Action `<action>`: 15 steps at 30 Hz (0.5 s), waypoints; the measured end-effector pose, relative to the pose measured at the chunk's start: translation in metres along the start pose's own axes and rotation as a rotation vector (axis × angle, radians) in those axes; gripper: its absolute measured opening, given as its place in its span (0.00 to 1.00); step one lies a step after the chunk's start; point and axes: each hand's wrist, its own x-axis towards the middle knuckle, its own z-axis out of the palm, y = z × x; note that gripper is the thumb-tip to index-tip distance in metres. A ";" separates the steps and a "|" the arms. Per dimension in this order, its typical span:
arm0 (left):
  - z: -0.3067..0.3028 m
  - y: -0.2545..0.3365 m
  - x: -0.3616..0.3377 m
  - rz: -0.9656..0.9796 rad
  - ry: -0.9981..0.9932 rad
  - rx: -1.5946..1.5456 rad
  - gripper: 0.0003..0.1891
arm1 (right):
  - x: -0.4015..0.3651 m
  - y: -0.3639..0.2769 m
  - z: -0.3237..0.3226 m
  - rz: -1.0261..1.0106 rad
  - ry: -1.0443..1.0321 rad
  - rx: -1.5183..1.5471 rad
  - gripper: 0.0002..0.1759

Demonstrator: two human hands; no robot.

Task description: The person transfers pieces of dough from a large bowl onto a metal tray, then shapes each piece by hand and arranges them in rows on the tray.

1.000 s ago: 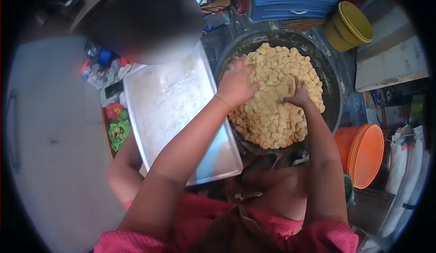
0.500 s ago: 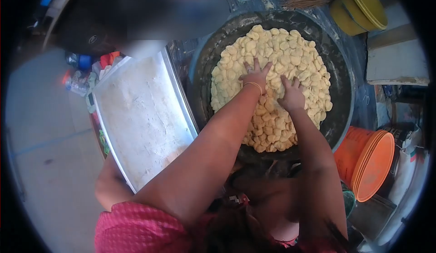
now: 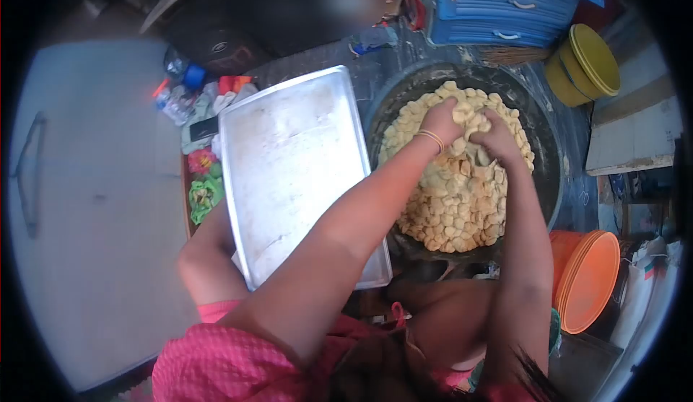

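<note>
A wide dark basin (image 3: 552, 164) holds a big heap of small, rounded, pale yellow pieces that look like dough (image 3: 455, 218). Over the upper part of the heap my left hand (image 3: 442, 120), with thin bands at the wrist, curls round a clump of these pieces. Facing it from the right, my right hand (image 3: 498, 138) is cupped on the same clump. Several pieces show between the two hands. Some fingertips are hidden by the pieces. A shallow metal tray (image 3: 296, 164) lies left of the basin, under my left forearm.
Orange buckets (image 3: 588, 279) stand right of the basin, and a yellow-green bucket (image 3: 583, 66) is at the back right. Blue plastic drawers (image 3: 498, 5) are behind. Bottles (image 3: 177, 102) and a green cloth-like item (image 3: 206, 196) lie left of the tray.
Both hands were spread flat on the heap; now they have closed in toward each other with a clump of pieces between them. The view has shifted, showing more of the tray and drawers.
</note>
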 end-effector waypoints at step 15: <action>-0.265 -0.069 -0.239 -0.076 0.280 -0.029 0.27 | -0.078 -0.174 0.258 -0.607 -0.347 -0.289 0.36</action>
